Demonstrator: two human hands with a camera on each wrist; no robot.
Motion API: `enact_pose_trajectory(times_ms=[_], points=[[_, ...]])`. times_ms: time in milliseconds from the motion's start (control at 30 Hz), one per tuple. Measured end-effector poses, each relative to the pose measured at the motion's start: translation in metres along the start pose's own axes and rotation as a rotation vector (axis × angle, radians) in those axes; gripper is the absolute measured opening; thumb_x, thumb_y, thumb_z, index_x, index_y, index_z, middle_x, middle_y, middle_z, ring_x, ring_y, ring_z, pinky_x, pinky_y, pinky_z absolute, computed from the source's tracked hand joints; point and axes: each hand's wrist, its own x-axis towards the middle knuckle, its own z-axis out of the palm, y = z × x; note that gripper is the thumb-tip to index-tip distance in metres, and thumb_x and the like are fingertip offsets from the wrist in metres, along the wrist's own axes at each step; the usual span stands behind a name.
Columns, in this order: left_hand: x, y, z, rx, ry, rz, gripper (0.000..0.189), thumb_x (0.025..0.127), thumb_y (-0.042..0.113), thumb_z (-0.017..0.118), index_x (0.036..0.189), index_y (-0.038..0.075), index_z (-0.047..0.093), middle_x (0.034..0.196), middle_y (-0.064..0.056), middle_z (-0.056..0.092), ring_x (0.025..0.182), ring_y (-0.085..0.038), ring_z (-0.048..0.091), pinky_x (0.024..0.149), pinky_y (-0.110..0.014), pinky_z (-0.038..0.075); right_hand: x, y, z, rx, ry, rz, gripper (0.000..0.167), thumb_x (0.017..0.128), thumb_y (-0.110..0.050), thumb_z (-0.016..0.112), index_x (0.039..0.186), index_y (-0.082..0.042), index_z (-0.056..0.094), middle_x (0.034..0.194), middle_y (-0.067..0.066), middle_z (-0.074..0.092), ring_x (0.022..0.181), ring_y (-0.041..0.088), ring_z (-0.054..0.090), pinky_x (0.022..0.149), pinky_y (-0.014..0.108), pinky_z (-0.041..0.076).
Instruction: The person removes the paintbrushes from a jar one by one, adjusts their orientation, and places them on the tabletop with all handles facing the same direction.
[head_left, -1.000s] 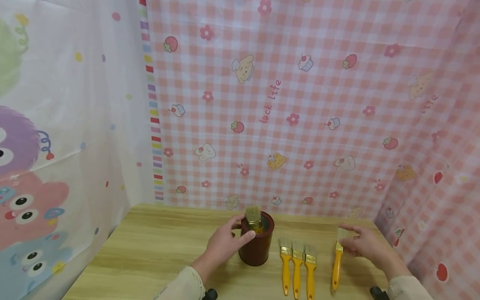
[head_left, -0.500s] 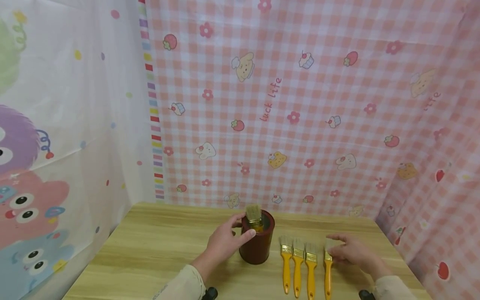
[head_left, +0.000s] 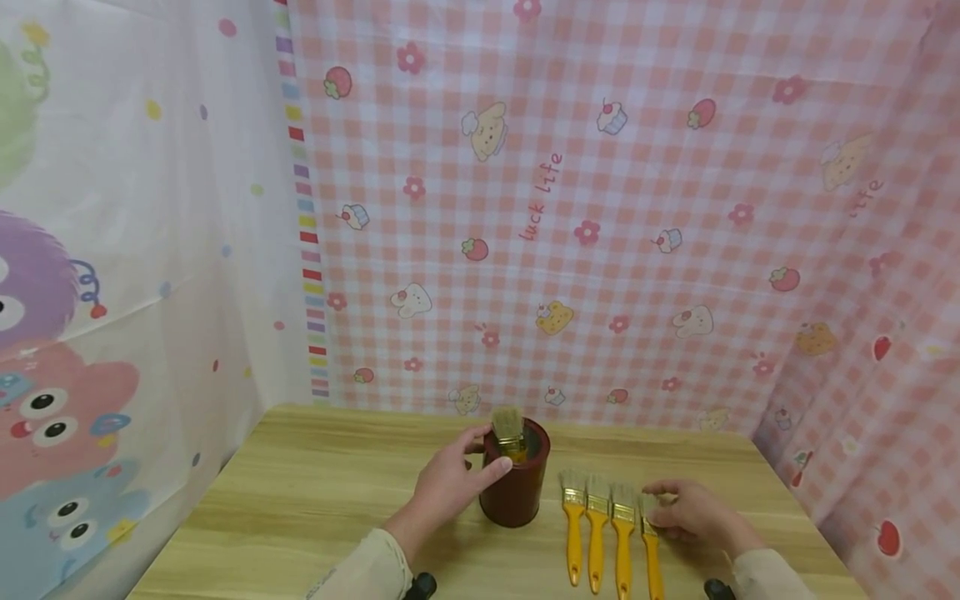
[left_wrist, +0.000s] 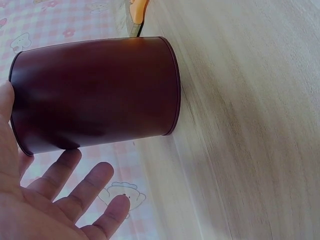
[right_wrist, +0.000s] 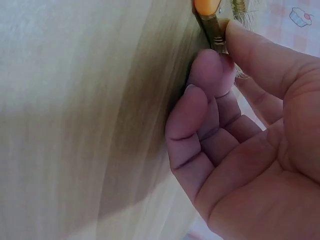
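In the head view a dark red cylindrical holder (head_left: 514,492) stands upright on the table. A paintbrush (head_left: 508,429) pokes out of it, bristles up. My left hand (head_left: 453,479) holds the holder near its rim, thumb on the near side; in the left wrist view the lower fingers hang free. Several yellow-handled paintbrushes (head_left: 597,533) lie side by side to its right, bristles away from me. The rightmost paintbrush (head_left: 651,546) is at my right hand (head_left: 693,512), which pinches it near the bristles. In the right wrist view, the fingers (right_wrist: 207,72) partly hide its bristles and metal band.
The wooden table (head_left: 315,483) extends left of the holder. A pink checked cloth (head_left: 570,275) hangs behind the table and along its right side. White printed cloth (head_left: 187,275) hangs on the left.
My right hand has slid the rightmost paintbrush left, close beside the others in the row. The left hand has stayed on the holder.
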Motion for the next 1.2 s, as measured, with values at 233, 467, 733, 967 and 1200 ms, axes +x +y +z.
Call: enact_pose_trajectory(times_ms=[233, 467, 733, 967, 1200], points=[[0.001, -0.001, 0.001, -0.003, -0.001, -0.009, 0.071, 0.097, 0.064, 0.071, 0.158, 0.033, 0.051, 0.151, -0.010, 0.065, 0.127, -0.042, 0.068, 0.097, -0.061, 0.059, 0.000, 0.000, 0.001, 0.000, -0.005, 0.032, 0.058, 0.101, -0.014, 0.074, 0.151, 0.006, 0.053, 0.062, -0.003, 0.053, 0.054, 0.009, 0.040, 0.050, 0.022, 0.032], [0.000, -0.002, 0.001, 0.007, 0.006, 0.006, 0.071, 0.098, 0.063, 0.071, 0.158, 0.031, 0.051, 0.150, -0.012, 0.066, 0.126, -0.043, 0.069, 0.097, -0.061, 0.059, 0.001, 0.003, 0.000, -0.025, -0.010, 0.026, 0.059, 0.101, -0.017, 0.075, 0.152, 0.004, 0.053, 0.064, -0.003, 0.054, 0.054, 0.009, 0.041, 0.050, 0.022, 0.034], [0.002, -0.003, 0.001, 0.011, 0.009, 0.009, 0.071, 0.098, 0.063, 0.071, 0.158, 0.030, 0.051, 0.150, -0.012, 0.066, 0.126, -0.042, 0.069, 0.098, -0.060, 0.059, 0.002, 0.007, -0.002, -0.021, -0.025, 0.020, 0.061, 0.103, -0.021, 0.074, 0.154, 0.004, 0.052, 0.067, -0.003, 0.055, 0.056, 0.010, 0.044, 0.051, 0.022, 0.036], [0.003, -0.002, 0.001, 0.011, 0.011, 0.017, 0.070, 0.099, 0.062, 0.070, 0.158, 0.029, 0.051, 0.149, -0.012, 0.067, 0.125, -0.041, 0.070, 0.099, -0.060, 0.059, 0.003, 0.007, -0.001, -0.018, 0.014, 0.031, 0.061, 0.105, -0.027, 0.070, 0.152, 0.008, 0.052, 0.068, -0.001, 0.058, 0.058, 0.011, 0.046, 0.052, 0.023, 0.038], [0.001, -0.002, 0.001, 0.020, 0.011, 0.014, 0.071, 0.098, 0.062, 0.070, 0.158, 0.029, 0.051, 0.149, -0.012, 0.067, 0.124, -0.042, 0.070, 0.097, -0.061, 0.059, 0.010, -0.004, -0.003, -0.068, 0.188, 0.035, 0.055, 0.108, -0.027, 0.065, 0.147, 0.011, 0.055, 0.082, 0.006, 0.065, 0.073, 0.018, 0.057, 0.066, 0.033, 0.050]])
